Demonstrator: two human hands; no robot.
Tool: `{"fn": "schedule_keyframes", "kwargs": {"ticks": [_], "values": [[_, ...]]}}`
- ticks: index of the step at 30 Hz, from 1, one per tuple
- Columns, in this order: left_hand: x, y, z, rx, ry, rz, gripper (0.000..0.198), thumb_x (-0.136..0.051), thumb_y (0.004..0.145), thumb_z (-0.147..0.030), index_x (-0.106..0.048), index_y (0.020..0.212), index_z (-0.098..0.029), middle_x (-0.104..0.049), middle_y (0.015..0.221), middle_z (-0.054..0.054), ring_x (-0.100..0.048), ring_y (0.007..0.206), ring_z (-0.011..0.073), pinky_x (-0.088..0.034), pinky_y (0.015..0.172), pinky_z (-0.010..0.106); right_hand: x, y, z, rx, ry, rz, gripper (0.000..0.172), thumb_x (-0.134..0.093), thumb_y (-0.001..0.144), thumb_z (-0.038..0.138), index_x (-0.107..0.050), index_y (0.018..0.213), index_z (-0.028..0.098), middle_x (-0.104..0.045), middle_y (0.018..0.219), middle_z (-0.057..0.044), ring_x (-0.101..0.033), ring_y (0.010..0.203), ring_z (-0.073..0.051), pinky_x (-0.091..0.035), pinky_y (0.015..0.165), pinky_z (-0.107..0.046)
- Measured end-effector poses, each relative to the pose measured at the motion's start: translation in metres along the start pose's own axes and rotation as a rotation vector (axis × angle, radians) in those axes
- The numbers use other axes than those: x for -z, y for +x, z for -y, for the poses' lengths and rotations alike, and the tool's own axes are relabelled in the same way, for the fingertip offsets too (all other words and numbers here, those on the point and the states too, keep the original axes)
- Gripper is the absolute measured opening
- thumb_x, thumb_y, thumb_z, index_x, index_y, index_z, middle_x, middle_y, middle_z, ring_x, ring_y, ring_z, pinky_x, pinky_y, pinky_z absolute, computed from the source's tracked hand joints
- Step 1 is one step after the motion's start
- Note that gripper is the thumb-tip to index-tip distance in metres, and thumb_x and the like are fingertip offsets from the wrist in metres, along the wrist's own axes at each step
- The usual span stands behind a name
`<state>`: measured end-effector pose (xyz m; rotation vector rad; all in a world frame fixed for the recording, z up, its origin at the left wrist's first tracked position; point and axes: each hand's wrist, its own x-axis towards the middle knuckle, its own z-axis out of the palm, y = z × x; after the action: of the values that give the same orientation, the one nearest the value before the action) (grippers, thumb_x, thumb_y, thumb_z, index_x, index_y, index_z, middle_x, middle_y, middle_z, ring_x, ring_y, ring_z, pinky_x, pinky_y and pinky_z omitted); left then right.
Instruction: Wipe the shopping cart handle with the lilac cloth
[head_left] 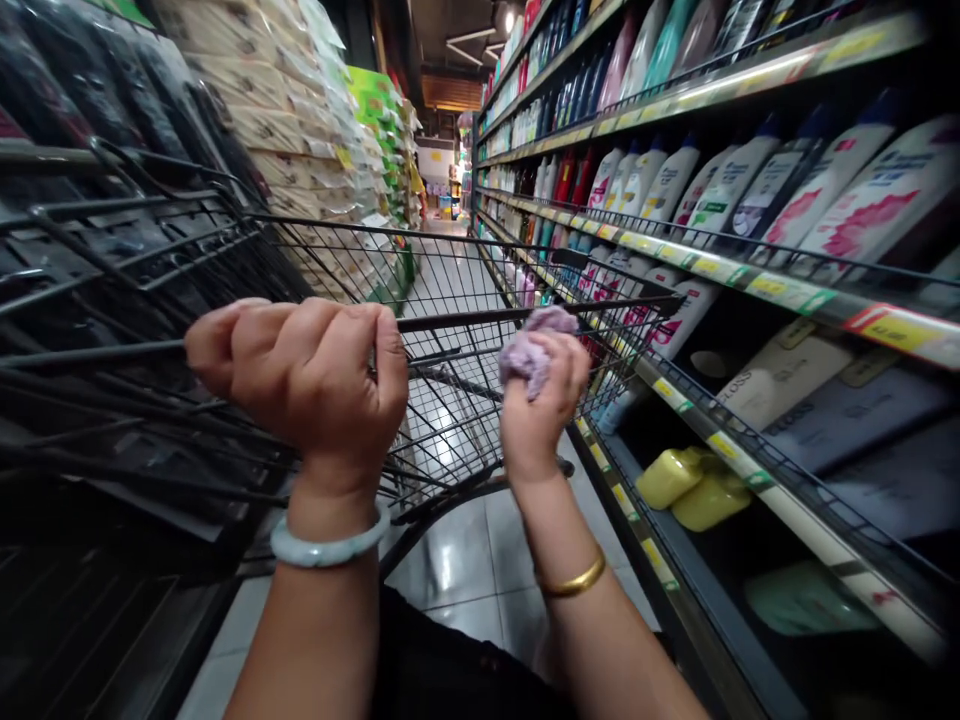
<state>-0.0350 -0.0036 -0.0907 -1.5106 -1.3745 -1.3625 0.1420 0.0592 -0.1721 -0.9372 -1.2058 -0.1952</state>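
Observation:
My left hand [300, 375] is closed in a fist around the near bar of a black wire shopping cart [457, 321]. A pale jade-like bangle [330, 543] circles that wrist. My right hand [544, 415] has its fingers curled round a crumpled purple cloth [531, 362], which rests against the same bar. Part of the cloth is hidden by the fingers, and whether they also wrap the bar cannot be seen. On the right wrist is a gold bangle [576, 582]. Through the cart's wire mesh the tiled floor shows.
Shelves of shampoo bottles [795, 190] run along the right, close to the cart. Lower down are yellow bottles [690, 485] and grey boxes. Stacked tan packs [277, 110] and dark packaged goods line the left. Between them a tiled aisle [450, 275] leads straight ahead.

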Motion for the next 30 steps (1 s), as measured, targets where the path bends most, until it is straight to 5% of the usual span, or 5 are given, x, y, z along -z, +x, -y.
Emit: {"fn": "schedule_keyframes", "kwargs": {"ticks": [5,11,17,24,30], "values": [[0.003,0.001,-0.001,0.057,-0.086,0.006,0.018,-0.059,0.09,-0.038,-0.069,0.077,-0.032,-0.072,0.083,0.004,-0.059,0.118,0.0341,-0.02,0.113,0.068,0.007,-0.006,0.004,0.203,-0.04,0.176,0.045,-0.056,0.078,0.005,-0.066,0.115,0.029,-0.057,0.129,-0.007,-0.055,0.126,-0.026,-0.045,0.112,-0.049],[0.0,0.002,-0.005,0.061,-0.053,-0.007,0.017,-0.061,0.09,-0.041,-0.07,0.079,-0.033,-0.071,0.081,0.004,-0.06,0.111,0.0319,-0.023,0.116,0.067,0.007,-0.013,-0.033,-0.105,-0.073,-0.033,0.035,-0.053,0.081,0.009,-0.065,0.111,0.023,-0.055,0.125,-0.012,-0.055,0.122,-0.027,-0.045,0.111,-0.054],[-0.002,0.001,0.0,0.082,-0.088,0.023,0.016,-0.061,0.091,-0.046,-0.073,0.086,-0.037,-0.076,0.092,0.001,-0.06,0.118,0.032,-0.02,0.121,0.066,0.006,-0.032,-0.004,0.088,0.03,0.251,0.033,-0.06,0.082,0.01,-0.069,0.11,0.026,-0.059,0.125,-0.009,-0.055,0.123,-0.025,-0.047,0.108,-0.046],[-0.004,0.004,-0.026,-0.001,-0.174,0.087,0.026,-0.056,0.098,-0.042,-0.078,0.112,-0.038,-0.078,0.109,0.001,-0.066,0.113,0.0311,-0.02,0.12,0.067,0.01,-0.017,-0.052,-0.497,0.003,0.004,0.029,-0.059,0.076,0.014,-0.063,0.103,0.021,-0.057,0.116,-0.008,-0.059,0.108,-0.022,-0.046,0.108,-0.046],[-0.029,-0.002,-0.055,-0.043,-0.288,0.329,0.043,-0.055,0.097,-0.033,-0.065,0.139,-0.037,-0.067,0.143,0.002,-0.054,0.136,0.0335,-0.023,0.121,0.065,0.001,-0.036,-0.01,-0.038,0.092,0.281,0.033,-0.058,0.081,0.01,-0.067,0.11,0.023,-0.057,0.125,-0.01,-0.055,0.124,-0.024,-0.047,0.11,-0.043]]}}
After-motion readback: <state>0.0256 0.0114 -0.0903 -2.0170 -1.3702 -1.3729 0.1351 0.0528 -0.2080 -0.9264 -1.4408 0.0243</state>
